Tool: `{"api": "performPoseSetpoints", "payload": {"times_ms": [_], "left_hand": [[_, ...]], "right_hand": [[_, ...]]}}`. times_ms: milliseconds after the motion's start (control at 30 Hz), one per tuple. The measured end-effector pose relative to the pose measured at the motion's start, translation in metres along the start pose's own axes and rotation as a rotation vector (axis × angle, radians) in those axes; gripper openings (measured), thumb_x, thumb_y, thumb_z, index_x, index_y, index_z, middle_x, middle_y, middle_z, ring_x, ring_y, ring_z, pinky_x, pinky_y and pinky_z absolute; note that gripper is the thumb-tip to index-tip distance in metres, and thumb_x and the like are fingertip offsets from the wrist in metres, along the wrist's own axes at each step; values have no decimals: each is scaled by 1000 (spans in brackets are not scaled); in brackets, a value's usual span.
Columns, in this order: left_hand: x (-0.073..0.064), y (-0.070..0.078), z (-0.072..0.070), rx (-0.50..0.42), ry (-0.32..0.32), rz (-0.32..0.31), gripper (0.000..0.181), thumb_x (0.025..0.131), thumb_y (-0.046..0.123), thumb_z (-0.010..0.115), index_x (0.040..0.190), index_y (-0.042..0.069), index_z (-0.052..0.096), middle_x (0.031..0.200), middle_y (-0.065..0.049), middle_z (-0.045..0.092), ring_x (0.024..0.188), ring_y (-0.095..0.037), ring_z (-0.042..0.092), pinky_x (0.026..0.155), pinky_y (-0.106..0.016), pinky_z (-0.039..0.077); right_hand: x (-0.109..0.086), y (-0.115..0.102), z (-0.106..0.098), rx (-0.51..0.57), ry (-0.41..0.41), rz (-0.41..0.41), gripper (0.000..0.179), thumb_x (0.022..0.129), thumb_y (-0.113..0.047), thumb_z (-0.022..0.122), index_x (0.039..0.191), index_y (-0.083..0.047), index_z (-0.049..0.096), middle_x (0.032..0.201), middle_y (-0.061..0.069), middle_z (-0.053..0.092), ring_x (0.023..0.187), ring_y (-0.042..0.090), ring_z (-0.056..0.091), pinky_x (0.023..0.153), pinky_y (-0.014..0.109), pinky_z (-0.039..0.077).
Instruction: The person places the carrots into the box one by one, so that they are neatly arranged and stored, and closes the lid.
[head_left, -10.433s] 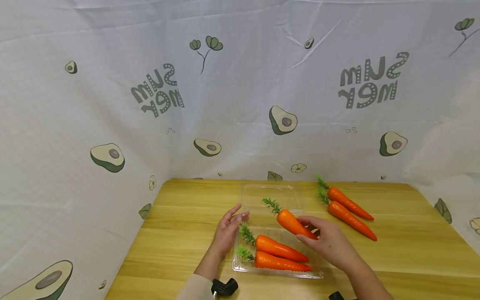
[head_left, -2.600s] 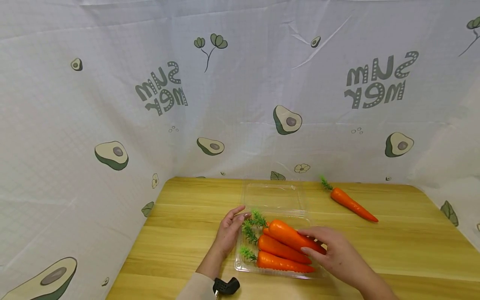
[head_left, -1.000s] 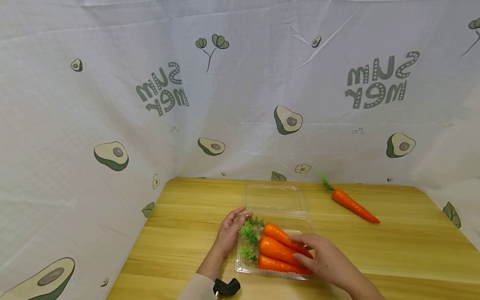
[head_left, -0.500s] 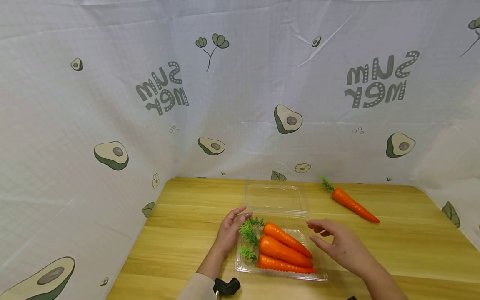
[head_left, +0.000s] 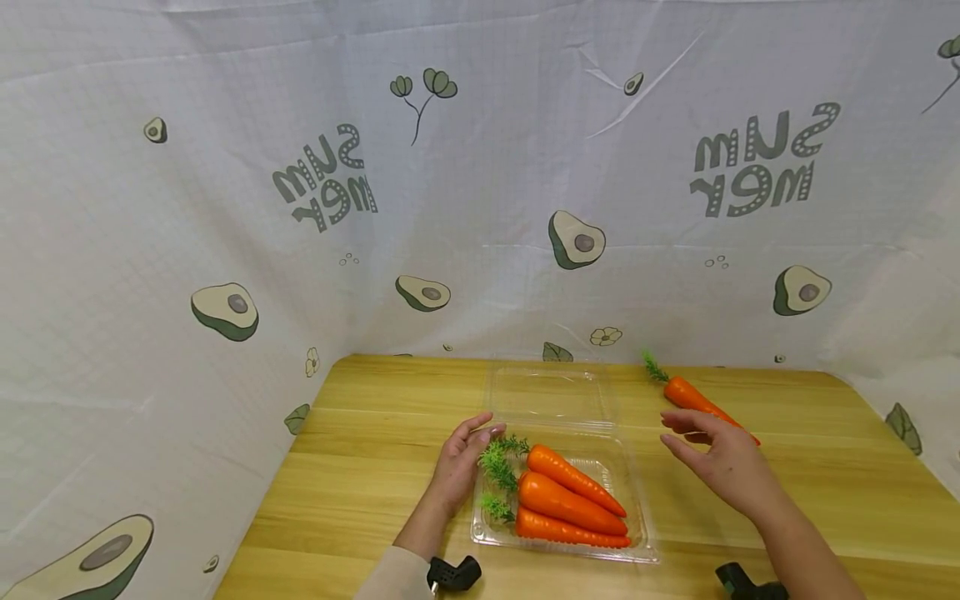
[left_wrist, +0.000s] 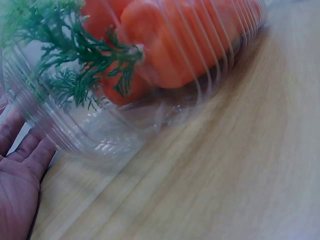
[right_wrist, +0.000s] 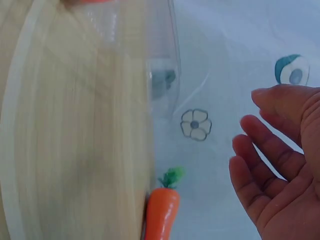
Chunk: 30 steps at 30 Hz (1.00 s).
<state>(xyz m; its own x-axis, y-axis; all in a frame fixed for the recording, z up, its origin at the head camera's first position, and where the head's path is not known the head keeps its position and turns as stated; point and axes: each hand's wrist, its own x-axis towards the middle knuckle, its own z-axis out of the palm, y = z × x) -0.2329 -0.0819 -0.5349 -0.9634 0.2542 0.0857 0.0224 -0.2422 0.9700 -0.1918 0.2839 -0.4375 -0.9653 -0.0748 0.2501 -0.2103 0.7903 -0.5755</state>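
My left hand (head_left: 455,462), fingers extended, rests against the left wall of a clear plastic clamshell box (head_left: 643,533). Orange toy carrots with green leafy tops lie heaped in it: an upper carrot (head_left: 576,481), a middle carrot (head_left: 570,502) and a front carrot (head_left: 572,529); whether another lies beneath cannot be told. In the left wrist view, carrots (left_wrist: 165,45) press near the ribbed wall beside my hand (left_wrist: 20,190). My right hand (head_left: 723,462) hovers with nothing in it, fingers apart, just in front of a loose carrot (head_left: 686,394), partly hiding it.
The box's lid (head_left: 551,392) lies folded back, flat on the wooden table (head_left: 360,450). A white cloth (head_left: 480,167) printed with avocados hangs behind the table and along its sides. Black wrist devices (head_left: 453,573) sit at the near edge of view.
Two carrots from the right went into the box, one by one. My right hand then let go of the heap and moved right and back toward the loose carrot. My left hand stayed.
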Motion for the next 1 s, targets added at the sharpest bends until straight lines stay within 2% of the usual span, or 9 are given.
{"api": "performPoseSetpoints", "payload": {"times_ms": [67, 167, 300, 433, 533, 633, 733, 933, 1000], "left_hand": [[0, 0, 0, 1, -3, 2, 50, 108, 17, 47, 151, -6, 37, 147, -30, 53, 129, -12, 58, 125, -49, 27], [-1, 0, 0, 2, -2, 3, 49, 109, 16, 46, 151, -6, 37, 147, -30, 53, 126, -8, 59, 123, -43, 30], [0, 0, -1, 8, 3, 8, 49, 108, 14, 47, 151, -7, 37, 147, -32, 52, 122, -3, 60, 116, -29, 36], [-1, 0, -1, 11, 3, 8, 49, 108, 15, 47, 151, -7, 37, 147, -31, 53, 122, -3, 60, 112, -24, 37], [-1, -1, -1, 17, 1, 5, 50, 108, 17, 47, 151, -6, 37, 147, -29, 54, 123, -4, 60, 115, -27, 37], [-1, -2, -1, 17, -3, 9, 49, 108, 17, 47, 151, -6, 37, 146, -29, 55, 125, -6, 60, 120, -35, 34], [-1, -1, -1, 11, -2, 10, 49, 108, 16, 47, 151, -6, 38, 146, -30, 54, 125, -7, 60, 122, -39, 32], [-1, 0, 0, 2, -7, 14, 49, 108, 15, 46, 151, -7, 37, 147, -32, 52, 130, -13, 58, 126, -52, 25], [0, 0, 0, 5, -8, 13, 49, 108, 15, 46, 151, -7, 37, 147, -31, 52, 129, -12, 58, 126, -52, 25]], "right_hand": [[3, 6, -2, -18, 8, 21, 36, 95, -25, 73, 125, -5, 69, 118, 19, 73, 103, 41, 68, 76, 42, 62], [7, 15, -6, -22, -6, 55, 40, 98, -28, 70, 128, -2, 67, 124, 25, 70, 110, 48, 65, 84, 60, 57], [11, 29, -8, -26, -19, 98, 45, 100, -33, 66, 131, 0, 64, 130, 29, 65, 117, 52, 60, 91, 66, 52], [16, 46, -9, -36, -10, 135, 47, 101, -36, 65, 132, 0, 63, 132, 33, 62, 117, 53, 57, 90, 65, 52], [19, 59, -10, -46, -3, 170, 50, 101, -38, 64, 133, 1, 61, 134, 34, 60, 117, 54, 56, 90, 66, 51], [24, 71, -10, -58, -9, 213, 57, 102, -44, 61, 136, 2, 58, 137, 35, 56, 120, 56, 51, 92, 70, 47], [28, 82, -11, -65, -34, 255, 65, 102, -50, 58, 139, 3, 54, 141, 38, 50, 122, 58, 46, 94, 73, 44], [38, 103, -17, -110, -115, 244, 73, 101, -51, 58, 143, 7, 48, 144, 43, 43, 122, 62, 44, 95, 74, 43], [42, 111, -19, -114, -142, 252, 76, 100, -51, 59, 144, 9, 45, 144, 43, 42, 122, 62, 43, 96, 74, 42]]}}
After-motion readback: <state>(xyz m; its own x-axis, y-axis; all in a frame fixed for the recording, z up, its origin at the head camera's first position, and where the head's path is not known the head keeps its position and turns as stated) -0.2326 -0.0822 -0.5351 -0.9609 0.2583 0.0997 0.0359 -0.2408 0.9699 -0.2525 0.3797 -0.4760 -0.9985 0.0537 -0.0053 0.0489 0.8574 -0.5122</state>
